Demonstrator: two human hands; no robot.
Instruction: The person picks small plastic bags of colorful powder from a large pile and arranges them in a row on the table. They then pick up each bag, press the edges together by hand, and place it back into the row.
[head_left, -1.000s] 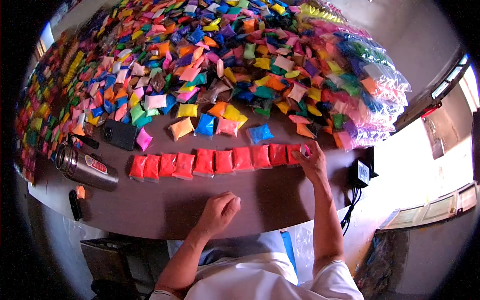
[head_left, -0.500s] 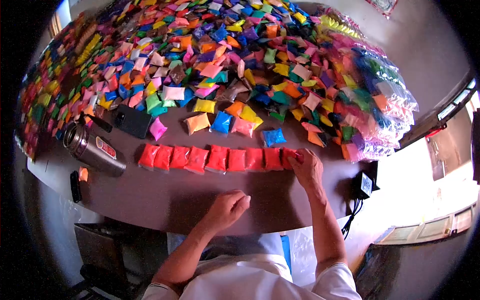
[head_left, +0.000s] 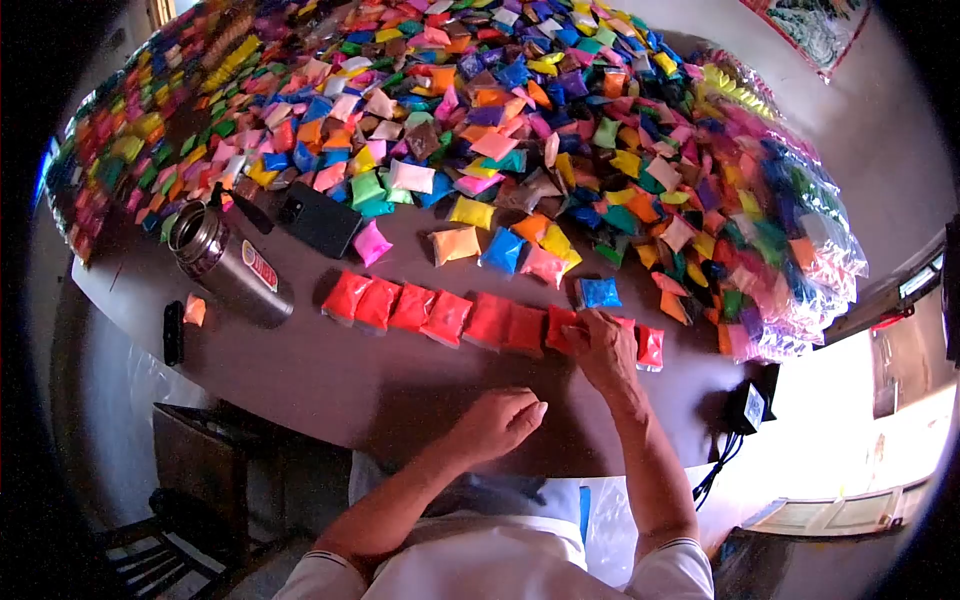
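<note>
A row of small red plastic packets (head_left: 447, 318) lies across the table in front of me. My right hand (head_left: 608, 352) is over the right part of this row, its fingers closed at the edge of one red packet (head_left: 561, 330). Beyond that hand, another red packet (head_left: 650, 348) lies at the row's right end, and a second one is partly covered by the hand. Closer to my body, my left hand (head_left: 498, 424) is curled into a loose fist above the table's near edge, apart from the packets. Nothing shows in it.
A big heap of multicoloured packets (head_left: 490, 145) covers the table's far side, with clear bags of packets (head_left: 800, 255) on the right. Leftward are a steel flask (head_left: 235, 270), a black phone (head_left: 318, 222) and a black object (head_left: 174, 333). A black box with cables (head_left: 748, 408) sits at right.
My right hand has shifted from the last red packet at the right end to one further left along the row. My left hand stays curled. The whole view has turned slightly.
</note>
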